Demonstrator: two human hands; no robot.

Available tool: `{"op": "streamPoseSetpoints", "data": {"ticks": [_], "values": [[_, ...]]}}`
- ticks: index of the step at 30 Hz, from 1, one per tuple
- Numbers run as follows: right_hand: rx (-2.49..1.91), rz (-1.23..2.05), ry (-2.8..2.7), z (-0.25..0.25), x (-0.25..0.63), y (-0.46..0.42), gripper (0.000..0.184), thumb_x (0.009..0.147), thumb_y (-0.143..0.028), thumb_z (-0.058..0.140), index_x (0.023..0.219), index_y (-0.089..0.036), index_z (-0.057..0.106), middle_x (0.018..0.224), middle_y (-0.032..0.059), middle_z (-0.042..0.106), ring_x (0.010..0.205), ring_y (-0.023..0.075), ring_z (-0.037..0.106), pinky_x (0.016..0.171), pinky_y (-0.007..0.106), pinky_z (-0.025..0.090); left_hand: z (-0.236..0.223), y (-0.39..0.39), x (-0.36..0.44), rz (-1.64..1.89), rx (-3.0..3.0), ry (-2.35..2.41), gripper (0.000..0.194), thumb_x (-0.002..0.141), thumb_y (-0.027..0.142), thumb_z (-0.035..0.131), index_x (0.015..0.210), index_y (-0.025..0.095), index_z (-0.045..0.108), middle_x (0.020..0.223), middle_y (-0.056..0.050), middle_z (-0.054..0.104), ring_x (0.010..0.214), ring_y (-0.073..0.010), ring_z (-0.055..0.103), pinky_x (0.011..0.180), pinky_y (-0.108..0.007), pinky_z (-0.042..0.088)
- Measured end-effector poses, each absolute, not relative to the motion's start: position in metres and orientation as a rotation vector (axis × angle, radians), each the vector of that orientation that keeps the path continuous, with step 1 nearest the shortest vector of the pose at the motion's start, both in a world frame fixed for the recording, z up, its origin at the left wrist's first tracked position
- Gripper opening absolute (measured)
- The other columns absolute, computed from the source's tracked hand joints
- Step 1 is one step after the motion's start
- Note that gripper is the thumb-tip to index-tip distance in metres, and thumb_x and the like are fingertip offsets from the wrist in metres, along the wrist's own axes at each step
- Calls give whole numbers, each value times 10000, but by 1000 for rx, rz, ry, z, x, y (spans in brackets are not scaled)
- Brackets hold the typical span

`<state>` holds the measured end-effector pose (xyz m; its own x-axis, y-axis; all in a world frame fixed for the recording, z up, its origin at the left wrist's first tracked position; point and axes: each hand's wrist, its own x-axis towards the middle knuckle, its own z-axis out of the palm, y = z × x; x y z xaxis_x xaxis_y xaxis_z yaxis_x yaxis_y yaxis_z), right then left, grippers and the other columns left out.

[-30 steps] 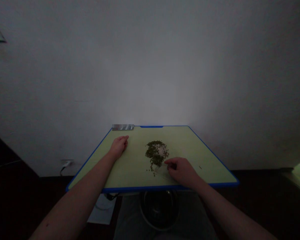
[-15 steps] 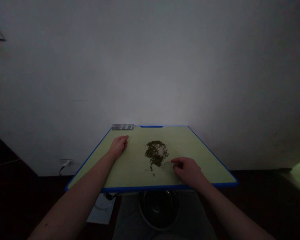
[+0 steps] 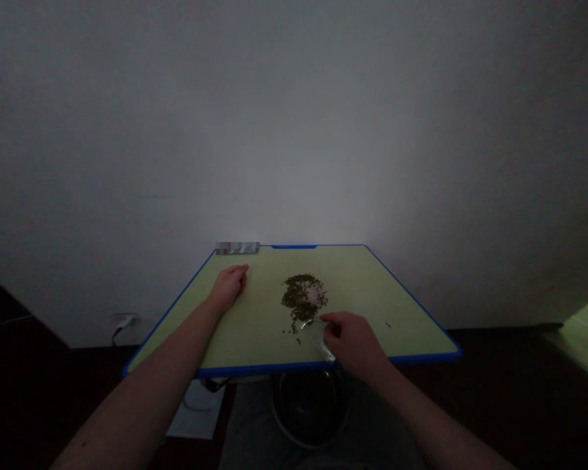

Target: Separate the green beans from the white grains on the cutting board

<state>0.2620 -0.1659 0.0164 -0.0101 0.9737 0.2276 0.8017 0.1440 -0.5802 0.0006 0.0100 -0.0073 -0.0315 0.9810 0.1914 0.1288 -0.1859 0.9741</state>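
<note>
My right hand (image 3: 350,339) pinches the edge of a clear plastic thing (image 3: 317,338); whether it is a cup or a bag I cannot tell. One end, with a shiny rim, lies at the near edge of a pile of small green beans or seeds (image 3: 298,297). The other end slants down towards the table's front edge. Pale grains (image 3: 315,296) lie on the right part of the pile. To the left, my left hand (image 3: 228,287) rests on the table with its fingers curled and its index finger pointing forward. Nothing shows in it.
The pale-green folding table (image 3: 259,339) has a blue rim and stands against a grey wall. A flat, blurred-out object (image 3: 238,248) lies at its back left corner. Below the front edge, a dark round bowl (image 3: 310,408) sits on my lap. A small dark bit (image 3: 389,324) lies right.
My right hand has moved a little left and towards me with the clear plastic thing, which now shows more of its length. My left hand stays in place on the table.
</note>
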Motion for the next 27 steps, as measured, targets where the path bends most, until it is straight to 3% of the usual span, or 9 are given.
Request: {"op": "streamPoseSetpoints", "data": {"ticks": [12, 27], "values": [[-1802, 533, -1653, 11, 334, -165, 332, 672, -190, 485, 954, -151, 656, 629, 7, 645, 549, 133, 580, 524, 230, 403, -5, 7, 2, 1309, 1397, 1233, 380, 728, 443, 513, 467, 186, 412, 352, 61, 350, 321, -73, 304, 362, -239, 209], [-1787, 408, -1733, 14, 301, -157, 356, 668, -168, 483, 966, -166, 678, 714, 26, 676, 608, 136, 588, 580, 229, 406, -4, 6, 2, 1338, 1446, 1267, 407, 723, 461, 509, 435, 187, 421, 333, 51, 356, 321, -76, 310, 375, -246, 233]]}}
